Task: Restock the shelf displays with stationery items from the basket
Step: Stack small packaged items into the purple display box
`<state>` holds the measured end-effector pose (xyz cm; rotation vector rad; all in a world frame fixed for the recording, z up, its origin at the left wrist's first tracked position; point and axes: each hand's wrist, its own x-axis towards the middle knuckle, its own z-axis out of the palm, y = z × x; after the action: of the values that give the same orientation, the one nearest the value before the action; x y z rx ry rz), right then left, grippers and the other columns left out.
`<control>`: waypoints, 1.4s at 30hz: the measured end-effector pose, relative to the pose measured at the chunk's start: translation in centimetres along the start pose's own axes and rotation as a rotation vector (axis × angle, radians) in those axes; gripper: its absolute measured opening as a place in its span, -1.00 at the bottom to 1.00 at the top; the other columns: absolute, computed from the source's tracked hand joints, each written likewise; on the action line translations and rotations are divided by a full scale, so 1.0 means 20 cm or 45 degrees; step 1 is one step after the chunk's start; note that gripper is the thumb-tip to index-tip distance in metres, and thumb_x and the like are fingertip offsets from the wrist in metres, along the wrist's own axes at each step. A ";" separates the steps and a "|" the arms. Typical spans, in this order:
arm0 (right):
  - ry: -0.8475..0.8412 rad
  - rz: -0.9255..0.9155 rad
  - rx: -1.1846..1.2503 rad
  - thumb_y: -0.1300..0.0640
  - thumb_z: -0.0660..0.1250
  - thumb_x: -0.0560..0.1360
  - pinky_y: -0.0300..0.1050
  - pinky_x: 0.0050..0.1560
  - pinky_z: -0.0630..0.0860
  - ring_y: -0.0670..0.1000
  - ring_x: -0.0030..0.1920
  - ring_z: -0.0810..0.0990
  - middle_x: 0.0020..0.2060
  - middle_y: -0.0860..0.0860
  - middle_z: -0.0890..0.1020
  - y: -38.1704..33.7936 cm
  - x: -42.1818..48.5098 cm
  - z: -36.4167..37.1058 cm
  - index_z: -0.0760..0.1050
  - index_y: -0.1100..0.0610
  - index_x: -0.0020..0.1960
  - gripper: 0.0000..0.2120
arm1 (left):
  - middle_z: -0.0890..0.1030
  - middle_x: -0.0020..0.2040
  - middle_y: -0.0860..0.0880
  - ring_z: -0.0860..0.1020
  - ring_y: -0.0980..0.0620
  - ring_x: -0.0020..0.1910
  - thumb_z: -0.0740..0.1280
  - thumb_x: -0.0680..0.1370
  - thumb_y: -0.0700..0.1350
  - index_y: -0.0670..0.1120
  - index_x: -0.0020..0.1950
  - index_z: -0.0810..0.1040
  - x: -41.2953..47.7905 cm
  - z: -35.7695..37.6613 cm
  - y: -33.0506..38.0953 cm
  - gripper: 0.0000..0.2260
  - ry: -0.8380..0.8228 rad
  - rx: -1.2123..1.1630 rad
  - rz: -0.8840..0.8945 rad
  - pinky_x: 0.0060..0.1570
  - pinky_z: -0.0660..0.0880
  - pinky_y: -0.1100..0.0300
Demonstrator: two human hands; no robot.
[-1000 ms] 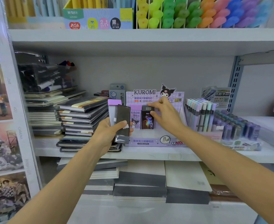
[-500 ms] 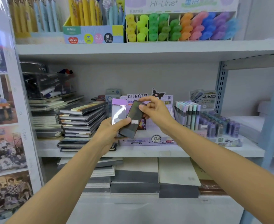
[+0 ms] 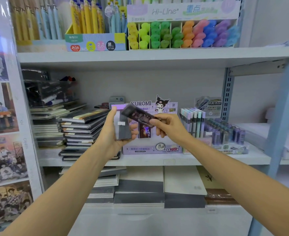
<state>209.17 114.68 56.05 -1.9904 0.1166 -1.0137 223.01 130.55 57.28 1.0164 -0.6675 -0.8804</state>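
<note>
The person stands facing the shelving with both arms stretched out in front of the Kuromi display box [image 3: 150,149], which sits on the middle shelf [image 3: 157,161]. The left hand [image 3: 111,138] is just in front of the box's left end, its fingers and thumb wrapped round a small stack of lead-refill cases [image 3: 123,129] held upright; the front one is dark grey with a white label, and a purple-topped one shows behind it. The right hand [image 3: 171,129], in front of the box's right half, pinches one end of a dark lead-refill case [image 3: 137,113] between thumb and fingertips. That case is tilted, its free end pointing up and to the left over the top of the stack, and it is blurred. Inside the box, two cases [image 3: 144,132] stand between the hands. Left of the box lies a pile of notebooks [image 3: 82,130]; right of it stand pastel mechanical pencils [image 3: 193,121]. On the shelf above the box are rows of coloured highlighters [image 3: 182,34].
</note>
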 end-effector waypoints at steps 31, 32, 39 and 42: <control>0.251 0.061 -0.441 0.28 0.28 0.57 0.17 0.04 0.58 0.16 -0.04 0.63 -0.05 0.12 0.68 0.05 0.14 0.03 0.38 0.15 0.10 -0.85 | 0.72 -0.10 -0.14 0.70 -0.09 -0.14 0.36 0.55 -0.24 -0.19 0.14 0.53 0.14 -0.20 -0.12 -0.83 0.117 0.410 0.298 -0.23 0.62 0.18; 0.241 0.060 -0.454 0.28 0.28 0.57 0.18 0.04 0.57 0.15 -0.06 0.63 -0.06 0.12 0.68 0.07 0.13 0.04 0.38 0.13 0.08 -0.86 | 0.72 -0.09 -0.13 0.70 -0.09 -0.14 0.36 0.55 -0.24 -0.21 0.16 0.52 0.15 -0.21 -0.12 -0.81 0.110 0.410 0.302 -0.20 0.63 0.16; 0.135 0.014 -0.577 0.28 0.29 0.57 0.19 -0.01 0.59 0.15 -0.10 0.63 -0.10 0.16 0.67 0.10 0.17 0.06 0.37 0.06 0.06 -0.83 | 0.72 -0.07 -0.09 0.70 -0.03 -0.18 0.36 0.55 -0.23 -0.18 0.18 0.51 0.17 -0.25 -0.17 -0.79 0.061 0.485 0.290 -0.14 0.66 0.07; 0.126 -0.029 -0.597 0.27 0.29 0.57 0.18 -0.03 0.59 0.16 -0.11 0.62 -0.15 0.11 0.66 0.09 0.19 0.06 0.36 0.01 0.04 -0.80 | 0.72 -0.07 -0.10 0.69 -0.03 -0.20 0.36 0.55 -0.25 -0.18 0.17 0.51 0.18 -0.26 -0.18 -0.80 0.048 0.457 0.277 -0.18 0.65 0.13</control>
<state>213.01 112.65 56.71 -2.3620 0.4193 -1.1794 227.88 128.86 52.26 1.2488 -0.9065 -0.5594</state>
